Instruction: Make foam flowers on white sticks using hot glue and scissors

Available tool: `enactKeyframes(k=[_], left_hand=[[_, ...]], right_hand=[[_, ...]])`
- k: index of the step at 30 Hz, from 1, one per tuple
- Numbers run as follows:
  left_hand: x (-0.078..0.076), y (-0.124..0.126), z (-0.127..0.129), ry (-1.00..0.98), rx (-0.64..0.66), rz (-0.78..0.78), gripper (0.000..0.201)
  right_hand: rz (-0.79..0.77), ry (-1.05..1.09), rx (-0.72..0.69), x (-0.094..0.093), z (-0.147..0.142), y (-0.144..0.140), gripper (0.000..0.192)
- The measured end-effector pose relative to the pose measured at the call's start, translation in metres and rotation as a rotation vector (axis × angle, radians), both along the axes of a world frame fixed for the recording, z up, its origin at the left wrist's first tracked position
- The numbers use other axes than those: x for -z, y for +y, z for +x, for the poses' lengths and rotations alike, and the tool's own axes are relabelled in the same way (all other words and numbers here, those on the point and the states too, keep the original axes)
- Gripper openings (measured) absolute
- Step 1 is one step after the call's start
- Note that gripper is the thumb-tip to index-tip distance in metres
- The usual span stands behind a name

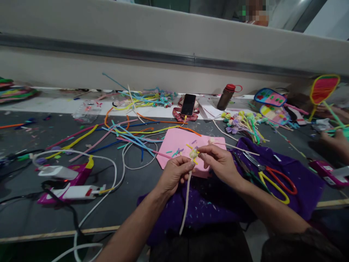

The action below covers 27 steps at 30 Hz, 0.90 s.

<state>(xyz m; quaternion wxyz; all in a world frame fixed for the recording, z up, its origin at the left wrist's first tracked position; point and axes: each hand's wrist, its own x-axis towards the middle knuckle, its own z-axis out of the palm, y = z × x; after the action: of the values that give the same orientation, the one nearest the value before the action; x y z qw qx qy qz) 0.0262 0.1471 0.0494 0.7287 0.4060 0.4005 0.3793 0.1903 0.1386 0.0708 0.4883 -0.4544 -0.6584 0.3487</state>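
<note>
Both hands meet over the near edge of a pink sheet (180, 145) on the grey table (32, 214). The left hand (174, 174) is curled, its thumb and fingers pinching the top of a white stem (185, 203) that hangs down from the grip over a purple cloth (300, 182), the lower end dangling free near the table edge. The right hand (219, 162) pinches a small pale yellow bud (194, 154) at the top of that stem, fingertips pressed together on it. The two hands almost touch at the bud.

On the purple cloth, just right of the right wrist, lie scissors (275, 180) with red and yellow handles (the blades point up and left). Small coloured snippets dot the pink sheet. Beyond it, a loose tangle of pipe cleaners (128, 134) in blue, yellow, orange and pink spreads across the table. A phone (188, 104) leans upright behind the sheet, with a dark bottle (225, 96) with a red cap to its right. A bunch of finished flowers (242, 122) lies near the bottle. At the left sit two pink glue guns (68, 182) with white cables.

At the far right, another person's hand (336, 143) rests on the table, near a red fan-shaped piece (324, 88).
</note>
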Motion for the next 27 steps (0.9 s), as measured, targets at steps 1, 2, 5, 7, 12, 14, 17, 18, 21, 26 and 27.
enactKeyframes(k=[1, 2, 5, 7, 12, 14, 17, 18, 21, 26, 27], left_hand=[[0.0, 0.0, 0.0, -0.003, 0.001, -0.001, 0.026], [0.0, 0.0, 0.0, -0.005, 0.002, -0.001, 0.026], [0.0, 0.0, 0.0, 0.004, 0.007, -0.004, 0.027], [0.0, 0.0, 0.0, 0.017, 0.01, -0.013, 0.029], [-0.001, 0.001, 0.0, 0.025, 0.007, -0.013, 0.029], [-0.001, 0.001, 0.0, 0.025, 0.009, -0.007, 0.029], [-0.001, 0.001, -0.001, 0.02, 0.003, -0.003, 0.027], [-0.001, 0.001, -0.001, 0.02, 0.0, -0.007, 0.027], [-0.001, 0.002, -0.002, 0.029, -0.015, -0.032, 0.027], [-0.006, -0.002, -0.002, 0.095, -0.119, 0.125, 0.021], [-0.008, -0.005, -0.003, 0.134, -0.158, 0.208, 0.018]], right_hand=[[-0.002, 0.002, 0.006, 0.0, 0.0, 0.0, 0.02], [-0.003, 0.0, 0.006, 0.0, 0.0, 0.001, 0.021], [0.0, -0.022, -0.027, -0.001, -0.001, 0.001, 0.021], [0.008, -0.04, -0.04, -0.001, -0.001, 0.001, 0.02], [0.031, -0.081, -0.027, 0.002, -0.001, 0.0, 0.019], [0.03, -0.08, -0.029, 0.003, -0.001, 0.001, 0.019], [-0.005, -0.034, -0.023, 0.002, 0.001, 0.001, 0.024], [-0.018, -0.013, -0.011, 0.001, 0.003, -0.001, 0.026], [-0.037, 0.019, 0.044, -0.005, 0.012, -0.011, 0.025], [-0.077, -0.083, 0.062, -0.003, 0.035, -0.049, 0.014], [-0.098, -0.116, 0.058, 0.001, 0.04, -0.058, 0.014]])
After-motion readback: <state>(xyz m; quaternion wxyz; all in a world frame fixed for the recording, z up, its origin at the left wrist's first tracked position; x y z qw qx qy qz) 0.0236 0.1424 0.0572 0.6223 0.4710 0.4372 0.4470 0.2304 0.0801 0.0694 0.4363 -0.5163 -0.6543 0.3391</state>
